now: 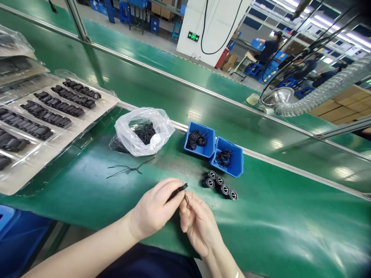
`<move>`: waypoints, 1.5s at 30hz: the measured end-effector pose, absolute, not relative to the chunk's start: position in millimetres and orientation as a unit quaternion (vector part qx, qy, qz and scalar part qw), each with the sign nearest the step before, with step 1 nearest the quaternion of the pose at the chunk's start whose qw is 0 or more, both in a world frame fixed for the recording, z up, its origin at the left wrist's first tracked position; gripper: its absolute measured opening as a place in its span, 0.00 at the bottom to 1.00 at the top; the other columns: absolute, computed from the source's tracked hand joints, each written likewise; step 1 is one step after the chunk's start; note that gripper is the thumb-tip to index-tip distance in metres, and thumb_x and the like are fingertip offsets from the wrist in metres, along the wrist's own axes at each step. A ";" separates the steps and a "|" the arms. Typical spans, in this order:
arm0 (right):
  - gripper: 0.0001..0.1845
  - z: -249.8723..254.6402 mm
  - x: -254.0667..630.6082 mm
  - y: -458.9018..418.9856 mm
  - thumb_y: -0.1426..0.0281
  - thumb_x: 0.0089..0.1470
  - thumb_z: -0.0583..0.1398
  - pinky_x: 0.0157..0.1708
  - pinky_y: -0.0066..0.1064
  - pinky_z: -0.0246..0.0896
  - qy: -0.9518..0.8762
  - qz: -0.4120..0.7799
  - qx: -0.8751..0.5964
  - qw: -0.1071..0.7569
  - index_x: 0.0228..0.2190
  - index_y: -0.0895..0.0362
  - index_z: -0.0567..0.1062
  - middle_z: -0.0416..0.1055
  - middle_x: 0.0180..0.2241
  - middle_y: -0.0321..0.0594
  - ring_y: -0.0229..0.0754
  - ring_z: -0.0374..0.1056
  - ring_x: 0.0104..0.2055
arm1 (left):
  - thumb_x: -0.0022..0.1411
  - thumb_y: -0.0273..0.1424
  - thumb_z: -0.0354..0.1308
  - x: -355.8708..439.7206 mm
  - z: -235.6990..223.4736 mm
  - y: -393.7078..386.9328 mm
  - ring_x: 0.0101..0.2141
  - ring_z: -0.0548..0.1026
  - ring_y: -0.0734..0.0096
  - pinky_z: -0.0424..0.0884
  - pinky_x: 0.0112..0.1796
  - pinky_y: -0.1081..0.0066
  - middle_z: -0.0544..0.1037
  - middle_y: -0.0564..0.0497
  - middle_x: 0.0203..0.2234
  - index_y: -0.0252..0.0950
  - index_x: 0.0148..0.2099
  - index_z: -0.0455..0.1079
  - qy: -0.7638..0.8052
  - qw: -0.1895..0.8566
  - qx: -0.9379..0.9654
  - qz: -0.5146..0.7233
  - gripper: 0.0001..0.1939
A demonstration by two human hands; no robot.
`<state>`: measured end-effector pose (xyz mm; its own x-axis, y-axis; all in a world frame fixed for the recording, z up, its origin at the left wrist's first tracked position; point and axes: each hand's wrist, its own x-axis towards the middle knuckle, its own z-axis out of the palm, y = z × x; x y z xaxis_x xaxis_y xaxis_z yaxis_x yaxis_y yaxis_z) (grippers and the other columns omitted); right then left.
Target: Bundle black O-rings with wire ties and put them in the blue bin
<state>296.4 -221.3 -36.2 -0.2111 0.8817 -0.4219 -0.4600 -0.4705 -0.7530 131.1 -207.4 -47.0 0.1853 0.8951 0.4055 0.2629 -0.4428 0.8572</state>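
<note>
My left hand (158,206) is closed around a small black plastic part (177,190), whose end sticks out past the thumb and fingers. Close against it, my right hand (199,222) pinches a thin black cord (186,199) at the part's end. The fingers cover most of the part, and the lower run of the cord is hidden. Several loose black cords (127,168) lie on the green table beyond my left hand. To the right of my hands stand several short black cylinders (220,184) with pale ring-shaped ends.
A clear plastic bag (162,133) of black cords stands at the table's back. Beside it are two blue bins, one (199,152) left and one (238,164) right, with cord bundles inside. A tray (87,116) of black parts lies left. A flexible duct (327,90) hangs right.
</note>
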 end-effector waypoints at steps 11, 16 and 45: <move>0.09 -41.1 300.9 -217.8 0.76 0.64 0.55 0.38 0.37 0.67 -0.743 0.235 -0.505 0.370 0.46 0.57 0.68 0.67 0.37 0.43 0.43 0.66 0.36 | 0.67 0.21 0.56 126.2 -51.4 -204.0 0.49 0.76 0.60 0.76 0.51 0.64 0.74 0.39 0.49 0.32 0.48 0.74 0.424 0.112 0.798 0.414 0.10; 0.09 -47.7 294.9 -218.1 0.78 0.63 0.53 0.38 0.38 0.68 -0.764 0.171 -0.509 0.358 0.45 0.58 0.68 0.69 0.37 0.45 0.46 0.67 0.38 | 0.67 0.20 0.54 129.0 -44.4 -201.9 0.48 0.76 0.59 0.77 0.49 0.63 0.75 0.38 0.48 0.31 0.47 0.74 0.417 0.070 0.816 0.394 0.10; 0.22 -23.3 304.1 -210.5 0.54 0.59 0.63 0.12 0.19 0.36 -0.217 0.845 -0.327 0.362 0.27 0.56 0.63 0.52 0.20 0.24 0.26 0.39 0.16 | 0.63 0.20 0.60 121.7 -27.0 -195.6 0.46 0.78 0.65 0.78 0.48 0.67 0.73 0.46 0.45 0.39 0.43 0.76 0.380 0.204 0.795 0.428 0.10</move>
<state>304.1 -210.5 -23.3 -0.5240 0.7544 -0.3953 -0.4704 -0.6433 -0.6040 121.7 -195.6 -27.0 0.3461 0.7778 0.5246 0.4291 -0.6285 0.6488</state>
